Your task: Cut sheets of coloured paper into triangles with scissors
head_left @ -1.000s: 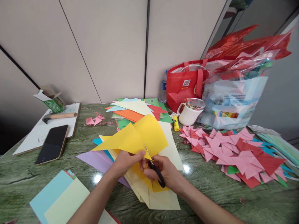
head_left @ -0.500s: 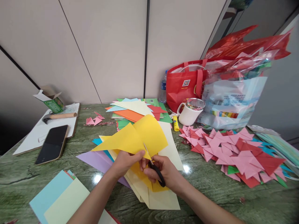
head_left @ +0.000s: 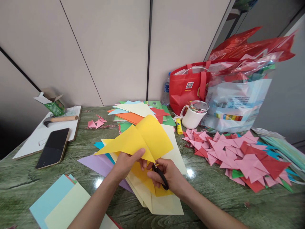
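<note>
A sheet of yellow paper point(head_left: 124, 139), partly cut and curling up on its right side, is pinched between the thumb and fingers of my left hand point(head_left: 130, 163). My right hand point(head_left: 168, 175) grips a pair of black-handled scissors point(head_left: 160, 176) at the lower edge of the sheet. Most of the blades is hidden by the paper and my fingers. Beneath both hands lie more yellow and cream sheets point(head_left: 166, 205), with a purple sheet point(head_left: 101, 163) and a blue one sticking out to the left.
Pink and red folded paper pieces point(head_left: 238, 152) are heaped at right. Behind them stand a white mug point(head_left: 192, 117), a glue stick point(head_left: 179, 126), a red bag point(head_left: 183, 90) and a plastic bag point(head_left: 235, 101). A phone point(head_left: 53, 148) and a hammer point(head_left: 63, 118) lie at left.
The scissor blade that showed across the yellow paper is now mostly out of sight behind it. The cut's lower left flap hangs more freely, and the curled part has shifted slightly right.
</note>
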Motion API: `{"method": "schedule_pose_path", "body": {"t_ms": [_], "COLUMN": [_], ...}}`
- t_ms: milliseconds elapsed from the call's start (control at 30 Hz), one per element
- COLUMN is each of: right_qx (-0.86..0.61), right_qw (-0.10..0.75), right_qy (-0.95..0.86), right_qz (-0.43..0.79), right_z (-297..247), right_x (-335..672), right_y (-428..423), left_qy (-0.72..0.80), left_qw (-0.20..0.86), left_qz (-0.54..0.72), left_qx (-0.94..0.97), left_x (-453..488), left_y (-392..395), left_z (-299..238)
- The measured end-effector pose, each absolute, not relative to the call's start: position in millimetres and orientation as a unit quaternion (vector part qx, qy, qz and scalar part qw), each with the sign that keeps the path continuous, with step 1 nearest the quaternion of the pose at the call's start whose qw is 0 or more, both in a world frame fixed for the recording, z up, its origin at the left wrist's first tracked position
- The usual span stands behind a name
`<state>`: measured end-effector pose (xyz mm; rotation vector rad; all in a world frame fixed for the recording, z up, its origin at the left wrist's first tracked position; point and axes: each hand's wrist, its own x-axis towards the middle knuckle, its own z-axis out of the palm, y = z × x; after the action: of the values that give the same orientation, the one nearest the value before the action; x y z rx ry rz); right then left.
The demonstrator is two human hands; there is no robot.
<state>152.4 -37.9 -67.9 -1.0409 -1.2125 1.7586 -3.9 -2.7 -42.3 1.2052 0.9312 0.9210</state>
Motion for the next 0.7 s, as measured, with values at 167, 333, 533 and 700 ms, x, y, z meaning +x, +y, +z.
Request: {"method": "schedule_pose_path", "body": {"t_ms": [167, 333, 533, 700], "right_qx": [-0.423, -0.423, -0.344, -0.298], "right_qw": [0.371, 0.366, 0.385, 0.421], "right_qy": [-0.456, -0.453, -0.492, -0.475], "right_qz": [0.690, 0.694, 0.701, 0.714], "right_z": [-68, -64, -54, -51], "right_x": [152, 152, 152, 151], "right_y": [-38, -38, -37, -38], "left_qy": [0.415, 0.435, 0.438, 0.426], "left_qw": [0.614, 0.583, 0.572, 0.575], "left_qz": [0.453, 0.435, 0.398, 0.395], "left_qx": [0.496, 0.531, 0.568, 0.576], "left_x": [-7, -8, -5, -5], "left_y": [1, 0, -4, -6], "left_z": [-45, -46, -41, -41]}}
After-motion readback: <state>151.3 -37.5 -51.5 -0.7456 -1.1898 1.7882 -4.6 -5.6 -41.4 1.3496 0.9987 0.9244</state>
